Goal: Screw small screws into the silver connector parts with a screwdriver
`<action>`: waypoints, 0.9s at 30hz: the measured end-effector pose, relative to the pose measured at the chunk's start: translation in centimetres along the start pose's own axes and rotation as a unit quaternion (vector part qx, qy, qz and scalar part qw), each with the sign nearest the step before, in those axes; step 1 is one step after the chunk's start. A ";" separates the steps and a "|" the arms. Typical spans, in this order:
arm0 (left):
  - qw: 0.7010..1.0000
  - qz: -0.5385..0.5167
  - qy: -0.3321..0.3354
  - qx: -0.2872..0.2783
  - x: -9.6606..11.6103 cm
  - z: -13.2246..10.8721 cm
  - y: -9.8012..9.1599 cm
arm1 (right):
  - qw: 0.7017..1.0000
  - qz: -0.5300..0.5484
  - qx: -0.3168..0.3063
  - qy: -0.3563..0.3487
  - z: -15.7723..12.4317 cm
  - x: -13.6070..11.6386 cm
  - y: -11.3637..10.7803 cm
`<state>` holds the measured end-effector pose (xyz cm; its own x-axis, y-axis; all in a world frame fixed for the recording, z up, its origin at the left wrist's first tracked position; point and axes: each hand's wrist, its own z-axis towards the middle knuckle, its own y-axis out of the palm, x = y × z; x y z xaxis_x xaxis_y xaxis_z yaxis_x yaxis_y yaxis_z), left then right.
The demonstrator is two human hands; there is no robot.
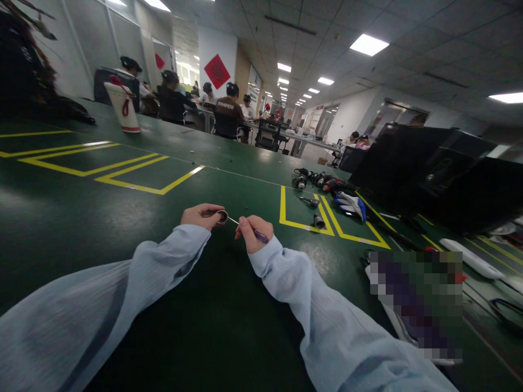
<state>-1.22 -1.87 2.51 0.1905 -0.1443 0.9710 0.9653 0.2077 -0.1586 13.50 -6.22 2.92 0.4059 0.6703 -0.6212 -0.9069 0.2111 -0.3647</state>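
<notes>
My left hand [199, 216] is closed on a small dark round part with a pale metal rim [223, 216], its opening turned toward the right. My right hand [255, 231] grips a screwdriver by its purple handle [260, 237]. The thin metal shaft [233, 220] points left, and its end is at the rim of the round part; whether it touches cannot be made out. Both hands are above the dark green tabletop [229, 305].
Right of my hands, a dark cylindrical part [319, 221] and a pointed metal part [309, 201] lie by yellow tape. Beyond are cabled parts [301, 182], a blue-white glove [350, 206] and a black monitor [429, 174]. A white cup [123, 109] stands far left; people sit behind.
</notes>
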 end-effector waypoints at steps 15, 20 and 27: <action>0.962 0.254 0.096 -0.034 -2.9 11.5 -3.2 | 0.873 -0.340 0.140 0.321 1.7 7.6 -13.1; 0.944 0.290 0.159 -0.014 -2.5 10.5 -3.6 | 0.902 -0.283 0.141 0.295 0.5 7.9 -13.5; 0.883 0.320 0.343 0.026 -0.3 4.2 -2.6 | 0.944 -0.160 0.170 0.234 0.7 6.4 -11.5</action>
<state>-4.54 1.74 3.37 0.7741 -0.5304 0.3457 0.6151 0.5005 -0.6093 26.43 -3.85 3.59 0.5988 0.1617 -0.7844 -0.6806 0.6189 -0.3920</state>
